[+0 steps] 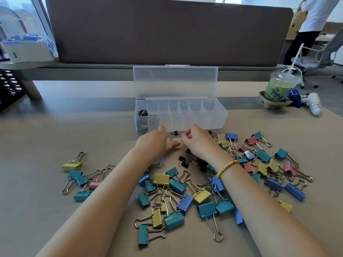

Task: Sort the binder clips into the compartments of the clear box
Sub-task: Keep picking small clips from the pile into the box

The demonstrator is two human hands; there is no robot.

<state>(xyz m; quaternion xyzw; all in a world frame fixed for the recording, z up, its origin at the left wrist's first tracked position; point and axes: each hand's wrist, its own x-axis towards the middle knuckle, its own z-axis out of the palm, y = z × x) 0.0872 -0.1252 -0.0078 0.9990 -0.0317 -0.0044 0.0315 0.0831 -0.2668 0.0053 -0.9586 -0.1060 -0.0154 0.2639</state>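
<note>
Here the clear box (181, 115) stands at twelve o'clock on the worktop (46, 145), lid up, a few small clips in its leftmost compartments. The left hand (157, 142) lies just before it, fingers straight, its grip slack and empty. The right hand (196, 143), beside it at three o'clock, has curled fingers; whether its grip pinches anything cannot be told. Coloured binder clips (178, 199) lie scattered from six to three o'clock.

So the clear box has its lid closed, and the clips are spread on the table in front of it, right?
Not quite: the head view shows the clear box with its lid open, standing upright behind. The clips do lie spread on the table in front.
</note>
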